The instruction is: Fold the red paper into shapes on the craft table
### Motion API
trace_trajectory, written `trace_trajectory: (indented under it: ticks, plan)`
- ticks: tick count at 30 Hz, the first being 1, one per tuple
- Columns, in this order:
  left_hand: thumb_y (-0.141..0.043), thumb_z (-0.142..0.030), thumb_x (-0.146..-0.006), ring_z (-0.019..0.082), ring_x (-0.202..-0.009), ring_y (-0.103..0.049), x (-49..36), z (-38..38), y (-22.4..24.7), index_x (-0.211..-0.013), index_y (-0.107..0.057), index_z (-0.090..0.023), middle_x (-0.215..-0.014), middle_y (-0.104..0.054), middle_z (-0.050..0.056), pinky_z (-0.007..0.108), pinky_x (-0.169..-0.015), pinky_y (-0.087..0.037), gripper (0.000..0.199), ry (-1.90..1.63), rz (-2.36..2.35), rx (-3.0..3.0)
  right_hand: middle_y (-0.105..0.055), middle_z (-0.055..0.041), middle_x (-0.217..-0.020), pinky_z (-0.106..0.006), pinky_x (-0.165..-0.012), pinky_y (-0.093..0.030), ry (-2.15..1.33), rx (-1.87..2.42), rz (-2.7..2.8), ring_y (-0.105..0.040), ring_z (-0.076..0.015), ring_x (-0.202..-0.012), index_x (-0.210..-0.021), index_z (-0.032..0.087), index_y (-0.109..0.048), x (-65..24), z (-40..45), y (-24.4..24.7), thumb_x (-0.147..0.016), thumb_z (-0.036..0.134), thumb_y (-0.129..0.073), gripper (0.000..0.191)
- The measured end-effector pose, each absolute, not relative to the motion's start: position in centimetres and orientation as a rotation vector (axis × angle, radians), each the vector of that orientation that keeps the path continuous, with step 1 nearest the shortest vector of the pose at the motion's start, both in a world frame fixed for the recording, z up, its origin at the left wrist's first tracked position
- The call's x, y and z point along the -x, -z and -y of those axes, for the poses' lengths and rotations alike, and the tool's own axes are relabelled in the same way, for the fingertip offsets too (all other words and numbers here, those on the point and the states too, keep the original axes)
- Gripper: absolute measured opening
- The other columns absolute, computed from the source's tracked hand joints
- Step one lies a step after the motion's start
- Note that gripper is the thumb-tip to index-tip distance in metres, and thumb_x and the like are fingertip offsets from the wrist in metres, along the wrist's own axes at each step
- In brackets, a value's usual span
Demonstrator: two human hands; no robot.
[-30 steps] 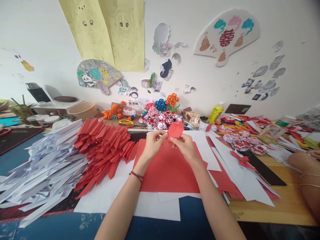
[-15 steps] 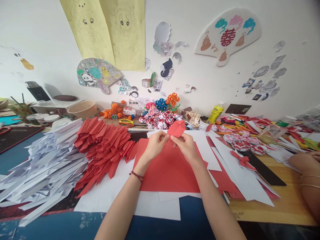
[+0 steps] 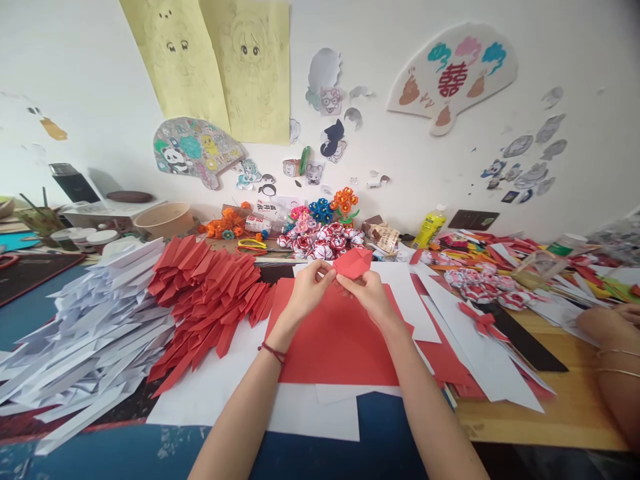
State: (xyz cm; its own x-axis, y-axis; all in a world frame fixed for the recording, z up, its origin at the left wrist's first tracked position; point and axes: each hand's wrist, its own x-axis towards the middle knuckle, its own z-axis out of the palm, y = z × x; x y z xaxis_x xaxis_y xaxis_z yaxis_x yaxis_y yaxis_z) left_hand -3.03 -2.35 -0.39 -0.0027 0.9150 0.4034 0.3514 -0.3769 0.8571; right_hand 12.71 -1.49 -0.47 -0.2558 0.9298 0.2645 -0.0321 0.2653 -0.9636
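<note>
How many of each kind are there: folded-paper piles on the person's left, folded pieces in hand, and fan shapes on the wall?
Folded-paper piles: 2 (white pile, red pile)
Folded pieces in hand: 1 (red piece, held by left hand and right hand)
Fan shapes: 2 (panda fan, red-character fan)
Total: 5

A heap of folded red paper [image 3: 207, 287] and a painted fan [image 3: 453, 87] mark a craft workspace.

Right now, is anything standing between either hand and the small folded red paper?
Nothing visible is. The left hand meets the folded red paper at its left corner, and the right hand holds its lower edge. The large red sheet lies below the hands, not in between.
</note>
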Motion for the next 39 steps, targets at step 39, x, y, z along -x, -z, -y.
trace_trajectory:
  ticks: [39]
  plan:
    - [-0.062, -0.023, -0.078, 0.024, -0.094, -0.061, 5.6, 2.3, 2.1, -0.084, -0.065, -0.021, -0.095, -0.069, 0.007, 0.032, -0.078, -0.041, 0.007, -0.69, -1.96, -2.182, -0.071, -0.0048, -0.074, -0.03, -0.065, -0.048, -1.041, 1.203, 1.688, -0.065, -0.0203, -0.071, -0.072, 0.017, -0.07, -15.6, -1.4, 4.1, -0.06, 0.036, -0.076, 0.023]
